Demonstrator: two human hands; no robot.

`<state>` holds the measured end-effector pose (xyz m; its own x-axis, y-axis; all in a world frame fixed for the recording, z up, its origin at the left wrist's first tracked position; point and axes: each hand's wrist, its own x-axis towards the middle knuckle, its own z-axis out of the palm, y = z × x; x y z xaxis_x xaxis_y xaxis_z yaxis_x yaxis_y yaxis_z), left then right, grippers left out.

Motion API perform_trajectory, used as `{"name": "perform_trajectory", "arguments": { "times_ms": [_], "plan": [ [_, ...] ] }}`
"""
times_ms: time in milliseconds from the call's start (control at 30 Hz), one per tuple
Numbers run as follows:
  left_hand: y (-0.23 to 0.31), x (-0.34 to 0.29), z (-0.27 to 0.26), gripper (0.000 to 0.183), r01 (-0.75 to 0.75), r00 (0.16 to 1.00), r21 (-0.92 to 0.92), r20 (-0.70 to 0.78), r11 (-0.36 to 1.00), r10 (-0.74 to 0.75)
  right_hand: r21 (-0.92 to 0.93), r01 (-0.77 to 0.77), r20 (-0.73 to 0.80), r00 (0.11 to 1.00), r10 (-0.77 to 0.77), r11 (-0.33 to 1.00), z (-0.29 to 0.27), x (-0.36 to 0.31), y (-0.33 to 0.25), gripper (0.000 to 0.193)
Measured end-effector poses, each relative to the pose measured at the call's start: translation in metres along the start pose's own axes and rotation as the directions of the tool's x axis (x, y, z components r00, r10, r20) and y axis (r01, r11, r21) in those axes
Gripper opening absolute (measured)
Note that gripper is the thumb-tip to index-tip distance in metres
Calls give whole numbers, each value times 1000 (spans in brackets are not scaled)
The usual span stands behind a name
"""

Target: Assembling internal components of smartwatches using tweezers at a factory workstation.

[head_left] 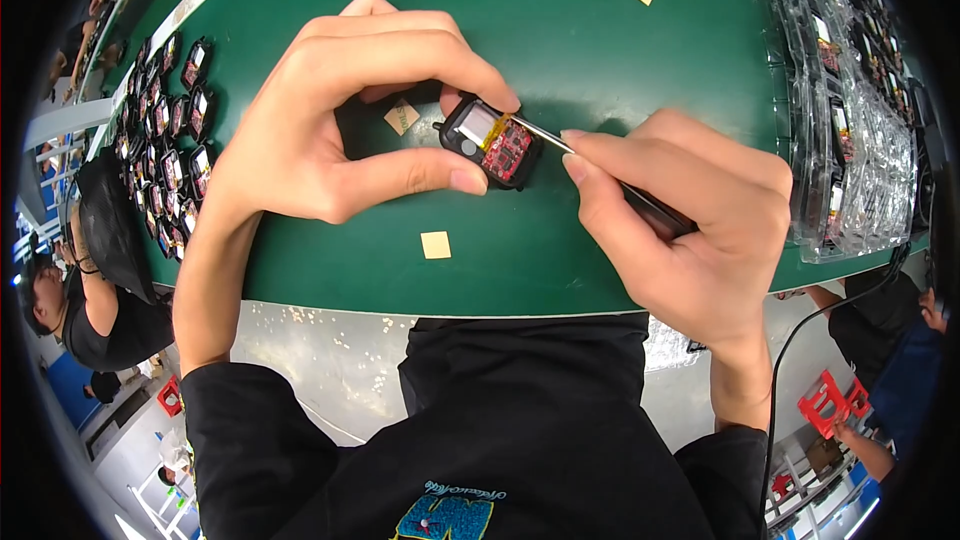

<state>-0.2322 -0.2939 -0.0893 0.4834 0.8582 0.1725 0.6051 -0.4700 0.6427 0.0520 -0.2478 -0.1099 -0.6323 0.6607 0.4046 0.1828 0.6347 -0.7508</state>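
Observation:
Between the thumb and fingers of my left hand is a small black device housing, open on top. Inside it show a red circuit board, a silvery battery-like block and a strip of yellow tape. My right hand grips thin metal tweezers like a pen, their dark rear end under the palm. The tweezers' tip reaches the upper edge of the housing beside the yellow tape, close to my left fingertip. Whether the tip pinches anything is too small to tell.
Small pale paper squares lie scattered on the green table. Several similar open housings stand grouped at the left. Stacked clear plastic trays with more units line the right side. A black cable hangs there. Other people sit at both sides.

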Motion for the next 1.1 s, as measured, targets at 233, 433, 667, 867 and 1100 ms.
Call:
{"name": "perform_trajectory", "arguments": {
  "times_ms": [233,433,667,867,1100],
  "plan": [
    [2,-2,1,57,42,999,-11,3,999,-42,17,-68,10,998,68,998,-3,-5,-5,17],
    [8,2,4,61,16,997,71,-79,997,-11,78,-119,-216,967,134,990,-6,0,-4,14],
    [6,0,-10,51,87,951,38,-301,995,-72,192,-41,-323,941,102,980,-7,-2,-6,12],
    [25,108,-35,49,51,959,-9,-278,999,-52,198,23,-346,937,48,980,-2,-11,5,13],
    [19,330,-22,48,-259,957,118,-103,959,271,224,12,-312,948,60,975,-1,-10,1,13]
  ]
}}
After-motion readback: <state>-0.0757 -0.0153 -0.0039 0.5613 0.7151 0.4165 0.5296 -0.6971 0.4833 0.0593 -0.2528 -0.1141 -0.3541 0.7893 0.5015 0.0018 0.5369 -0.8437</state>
